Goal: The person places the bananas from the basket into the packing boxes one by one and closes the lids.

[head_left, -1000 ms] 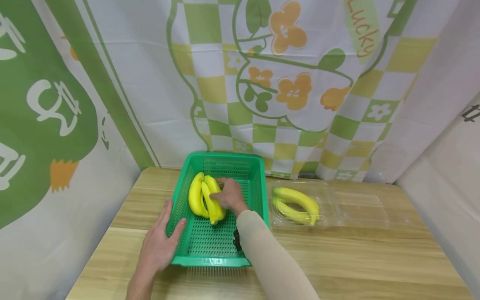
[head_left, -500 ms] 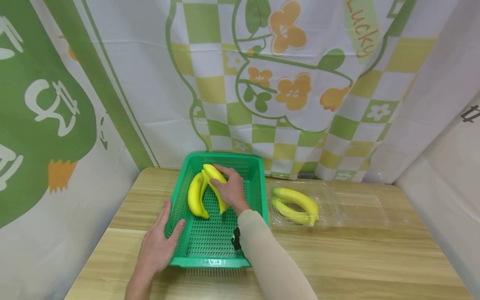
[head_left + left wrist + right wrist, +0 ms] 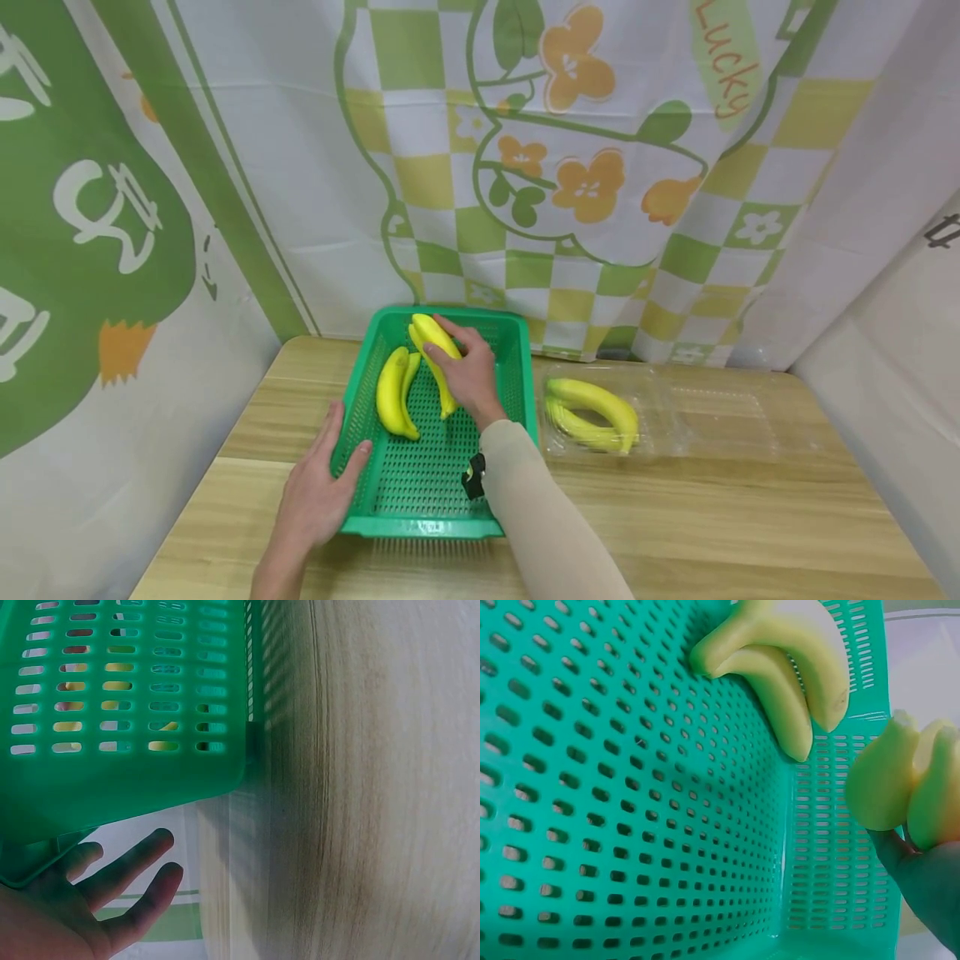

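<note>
My right hand (image 3: 472, 371) grips a small bunch of yellow bananas (image 3: 426, 336) over the back part of the green perforated basket (image 3: 431, 527). In the right wrist view several banana tips (image 3: 885, 776) of this bunch point up beside my thumb. Another bunch of bananas (image 3: 392, 396) lies on the basket floor at the left, apart from the held one. My left hand (image 3: 317, 492) rests on the basket's left side, thumb over the rim. Its fingers (image 3: 142, 904) stay outside the wall, spread and nearly straight in the left wrist view.
Right of the basket stands a clear plastic clamshell box (image 3: 663, 379) with bananas (image 3: 600, 396) in it. Its transparent lid (image 3: 723, 417) lies folded out to the right. A patterned curtain (image 3: 525, 275) hangs behind the wooden table (image 3: 712, 517).
My right hand has lifted one banana bunch off the other and carried it toward the basket's back. The other bunch stays at the left. My left hand has kept its place.
</note>
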